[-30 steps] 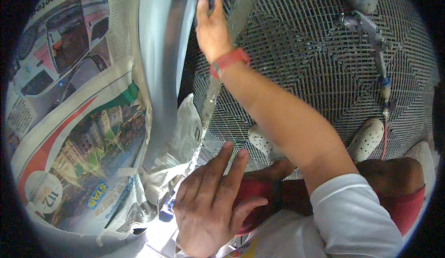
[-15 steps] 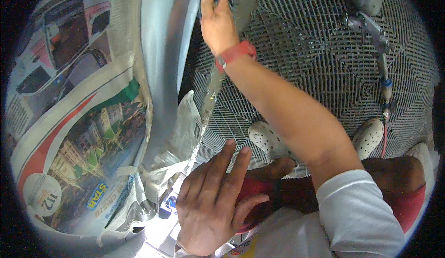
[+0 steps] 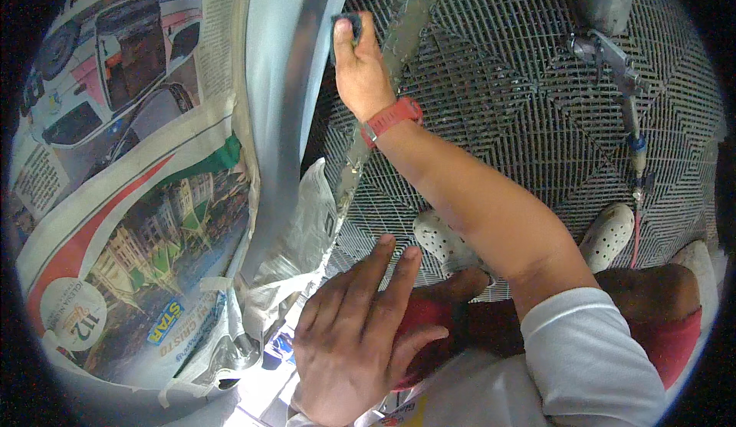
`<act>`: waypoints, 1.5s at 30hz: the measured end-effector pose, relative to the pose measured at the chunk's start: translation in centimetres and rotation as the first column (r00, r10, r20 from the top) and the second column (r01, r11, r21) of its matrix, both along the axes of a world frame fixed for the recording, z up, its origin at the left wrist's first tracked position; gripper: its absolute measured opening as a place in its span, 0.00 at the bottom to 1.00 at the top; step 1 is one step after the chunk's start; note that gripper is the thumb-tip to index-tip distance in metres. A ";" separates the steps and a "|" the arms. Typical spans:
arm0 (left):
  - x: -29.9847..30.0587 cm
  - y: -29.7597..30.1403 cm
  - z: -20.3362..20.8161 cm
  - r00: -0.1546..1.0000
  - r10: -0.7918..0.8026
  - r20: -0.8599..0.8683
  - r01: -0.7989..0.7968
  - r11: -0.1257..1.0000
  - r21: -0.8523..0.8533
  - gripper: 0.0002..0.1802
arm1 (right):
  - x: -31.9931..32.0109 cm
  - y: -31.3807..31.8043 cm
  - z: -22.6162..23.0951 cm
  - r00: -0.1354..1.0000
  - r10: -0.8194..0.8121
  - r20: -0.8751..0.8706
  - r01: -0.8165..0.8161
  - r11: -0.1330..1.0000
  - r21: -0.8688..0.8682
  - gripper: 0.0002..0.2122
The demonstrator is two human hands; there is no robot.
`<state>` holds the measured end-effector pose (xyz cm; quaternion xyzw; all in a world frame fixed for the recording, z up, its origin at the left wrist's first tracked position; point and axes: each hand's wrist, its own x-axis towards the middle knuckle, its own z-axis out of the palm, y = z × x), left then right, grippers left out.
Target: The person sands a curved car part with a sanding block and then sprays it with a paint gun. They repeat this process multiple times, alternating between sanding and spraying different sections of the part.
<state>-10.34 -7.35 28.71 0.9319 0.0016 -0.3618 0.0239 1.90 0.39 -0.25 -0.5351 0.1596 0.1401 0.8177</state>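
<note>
A pale grey panel (image 3: 282, 82) with a dark band along it runs from the top of the view toward me, its right edge curved. At that edge, far up, my right hand (image 3: 360, 70) grips a small dark pad (image 3: 354, 27) between thumb and fingers. The pad is mostly hidden by the fingers; whether it presses on the panel I cannot tell. My left hand (image 3: 349, 331) hangs near the lower middle, back up, fingers stretched and thumb apart, holding nothing. Crumpled masking plastic (image 3: 295, 231) lies just beyond it.
Newspaper sheets (image 3: 146, 220) are taped over the surface on the left. A spray gun (image 3: 609, 55) with a metal cup and red hose is at the right. Below lies a dark grid mat (image 3: 498, 82), crossed by a rough, stained strip (image 3: 418, 17). Light clogs (image 3: 609, 231) are on my feet.
My right hand has moved nearer along the panel's edge, still gripping the dark pad. My left hand has hardly moved. The whole view has shifted slightly.
</note>
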 end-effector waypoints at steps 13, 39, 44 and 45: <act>-0.8 0.1 0.3 0.999 -0.045 0.020 0.046 0.998 -0.031 0.47 | 0.6 0.0 0.9 0.998 -0.055 -0.016 0.054 0.998 -0.033 0.40; 0.9 -3.8 -2.3 0.996 -0.090 -0.014 0.090 0.996 -0.003 0.45 | -0.7 -7.5 -0.4 0.772 0.201 0.603 0.030 0.936 -0.350 0.11; 2.3 -5.0 -2.5 0.984 -0.176 -0.004 0.176 0.984 0.004 0.42 | -1.1 -6.9 0.6 0.772 0.158 0.616 -0.020 0.974 -0.224 0.12; 2.4 -5.2 -2.5 0.984 -0.181 -0.001 0.181 0.984 0.008 0.42 | -1.8 -6.7 0.8 0.792 0.182 0.582 -0.104 0.981 -0.165 0.11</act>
